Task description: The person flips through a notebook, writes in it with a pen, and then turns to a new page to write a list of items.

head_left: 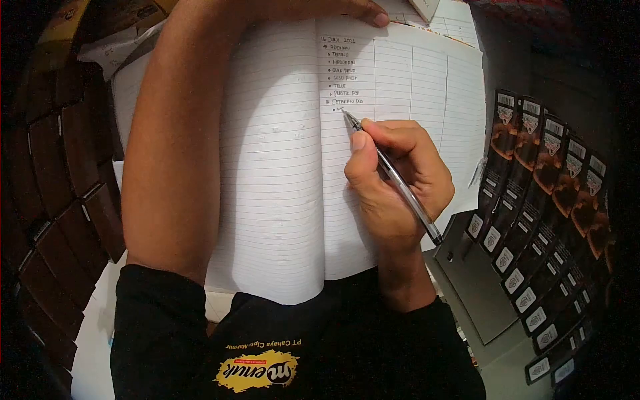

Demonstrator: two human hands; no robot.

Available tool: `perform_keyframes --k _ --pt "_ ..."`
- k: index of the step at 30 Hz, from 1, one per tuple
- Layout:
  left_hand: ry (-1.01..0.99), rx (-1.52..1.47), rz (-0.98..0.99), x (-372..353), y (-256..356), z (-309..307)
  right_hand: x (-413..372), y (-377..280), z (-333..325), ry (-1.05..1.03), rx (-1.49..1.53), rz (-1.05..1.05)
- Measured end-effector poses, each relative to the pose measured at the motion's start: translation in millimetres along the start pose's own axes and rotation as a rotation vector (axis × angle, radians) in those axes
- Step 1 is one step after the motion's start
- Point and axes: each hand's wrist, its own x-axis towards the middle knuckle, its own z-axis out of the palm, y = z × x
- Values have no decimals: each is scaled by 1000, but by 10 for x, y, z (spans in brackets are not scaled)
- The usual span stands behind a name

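Observation:
An open lined notebook [273, 167] lies in front of me, with a handwritten list on the upper part of its right page. My right hand [400, 180] grips a clear pen with a black end cap [407, 190], its tip touching the page at the lowest written line. My left arm reaches up over the left page. At the top edge of the notebook, my left hand [353, 9] rests with a fingertip on the page edge; most of that hand is cut off by the frame, and whether it holds anything is hidden.
Dark printed boxes [550, 153] stand in rows at the right, beside a grey flat panel [480, 287]. Stacked brown boxes [60, 247] line the left side. More paper and the corner of a small box [425, 8] show beyond the notebook's top edge.

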Motion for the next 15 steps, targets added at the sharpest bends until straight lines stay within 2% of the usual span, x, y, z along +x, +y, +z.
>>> perform_keyframes --k 3,10,15 --pt "-60 -77 -24 -46 131 -82 -31 30 -9 8 0 1" --pt "-15 -90 36 -7 -35 4 -18 -5 -13 -4 12 38" --pt "-60 -85 -7 -80 152 -101 -53 11 -10 37 39 44"
